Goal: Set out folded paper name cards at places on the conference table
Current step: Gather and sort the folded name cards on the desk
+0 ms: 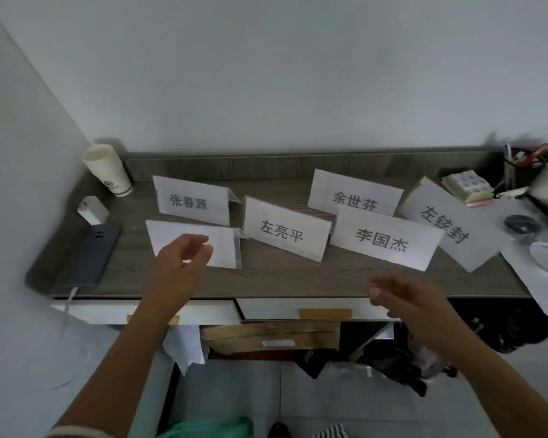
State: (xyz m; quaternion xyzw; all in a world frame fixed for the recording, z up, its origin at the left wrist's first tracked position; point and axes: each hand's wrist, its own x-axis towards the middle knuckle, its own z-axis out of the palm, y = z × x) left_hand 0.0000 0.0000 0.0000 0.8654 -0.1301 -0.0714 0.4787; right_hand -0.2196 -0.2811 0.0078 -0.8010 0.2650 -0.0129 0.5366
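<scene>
While six folded name cards are standing on the grey wood-grain table (266,279), both hands are hovering at its near edge. The left hand (181,143) is hanging over the blank-faced card (222,128) at front left, fingers loosely curled and parted, gripping nothing; contact with the card cannot be confirmed. The right hand (405,298) is floating over the front edge, just short of the front-right card (383,124), fingers spread slightly and empty. Between the two front cards, the centre card (282,118) is standing upright. Behind, the rear-left card (190,200) and rear-right card (355,194) are sitting nearer the wall, and the far-right card (446,222) is leaning at a tilt. A paper cup (108,169), a charger (92,210) and a phone (92,251) are occupying the left end.
</scene>
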